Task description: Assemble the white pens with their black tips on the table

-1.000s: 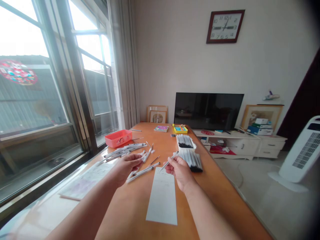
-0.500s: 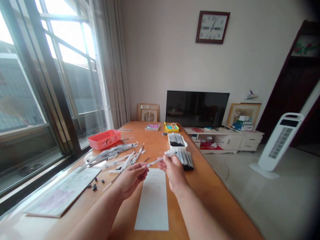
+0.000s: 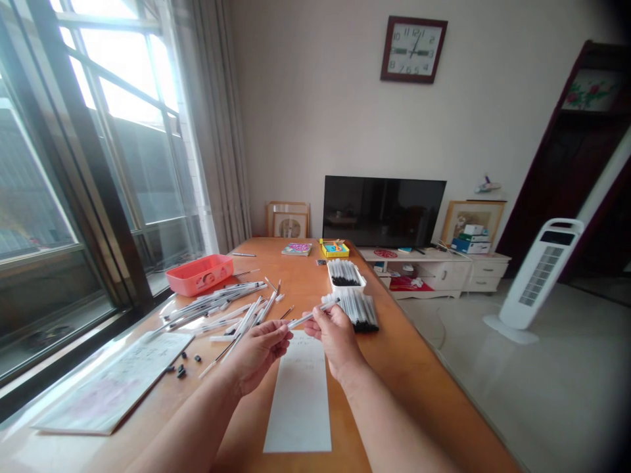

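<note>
My right hand (image 3: 331, 336) pinches a white pen barrel (image 3: 310, 315) that slants up to the right above the orange table (image 3: 394, 368). My left hand (image 3: 259, 349) is closed, its fingertips at the barrel's lower end, with a thin pen refill (image 3: 217, 358) running down and left from the fingers. A white paper strip (image 3: 300, 397) lies under both hands. Several loose white barrels (image 3: 221, 303) are scattered to the left. A white tray of pens (image 3: 346, 274) and a flat pile of pens (image 3: 362, 310) sit just beyond my right hand.
A pink plastic bin (image 3: 200, 274) stands at the window side. A printed sheet (image 3: 116, 381) and a few small black caps (image 3: 181, 369) lie left. Small books and a yellow box (image 3: 334, 249) sit at the far end. A TV, cabinet and tower fan (image 3: 535, 279) stand beyond.
My left hand left the loose barrels and came up to the barrel in my right hand, bringing a thin refill. The view swung to the right.
</note>
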Demonstrator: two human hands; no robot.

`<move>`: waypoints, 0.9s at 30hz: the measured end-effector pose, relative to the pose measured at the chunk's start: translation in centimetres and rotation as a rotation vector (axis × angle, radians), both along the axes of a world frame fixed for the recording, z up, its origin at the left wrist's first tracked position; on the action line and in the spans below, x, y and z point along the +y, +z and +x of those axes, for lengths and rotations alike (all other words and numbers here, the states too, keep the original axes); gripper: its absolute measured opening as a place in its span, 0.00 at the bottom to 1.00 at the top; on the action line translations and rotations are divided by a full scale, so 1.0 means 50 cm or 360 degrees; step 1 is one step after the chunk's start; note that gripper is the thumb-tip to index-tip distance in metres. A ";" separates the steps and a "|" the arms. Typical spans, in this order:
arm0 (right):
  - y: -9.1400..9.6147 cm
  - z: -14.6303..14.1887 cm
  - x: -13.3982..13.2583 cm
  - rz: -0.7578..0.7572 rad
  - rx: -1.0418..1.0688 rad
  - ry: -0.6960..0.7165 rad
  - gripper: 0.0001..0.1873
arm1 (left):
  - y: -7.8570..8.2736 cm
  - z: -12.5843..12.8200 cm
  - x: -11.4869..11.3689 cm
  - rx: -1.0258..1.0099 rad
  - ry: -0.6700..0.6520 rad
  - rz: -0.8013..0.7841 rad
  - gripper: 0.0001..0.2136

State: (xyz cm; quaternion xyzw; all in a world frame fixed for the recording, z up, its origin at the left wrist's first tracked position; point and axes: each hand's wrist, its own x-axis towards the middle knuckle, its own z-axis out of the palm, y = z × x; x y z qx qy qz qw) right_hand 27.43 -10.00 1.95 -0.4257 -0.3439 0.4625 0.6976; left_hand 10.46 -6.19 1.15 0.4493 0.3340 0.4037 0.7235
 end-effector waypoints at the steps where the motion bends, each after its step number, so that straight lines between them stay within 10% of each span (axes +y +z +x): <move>1: 0.000 0.000 0.000 0.0004 -0.0004 -0.0001 0.19 | 0.001 0.000 -0.002 0.0011 -0.0023 -0.0029 0.11; 27: -0.001 -0.010 -0.003 0.0036 -0.0027 0.0122 0.20 | -0.008 0.003 -0.009 -0.0014 0.0072 -0.0108 0.12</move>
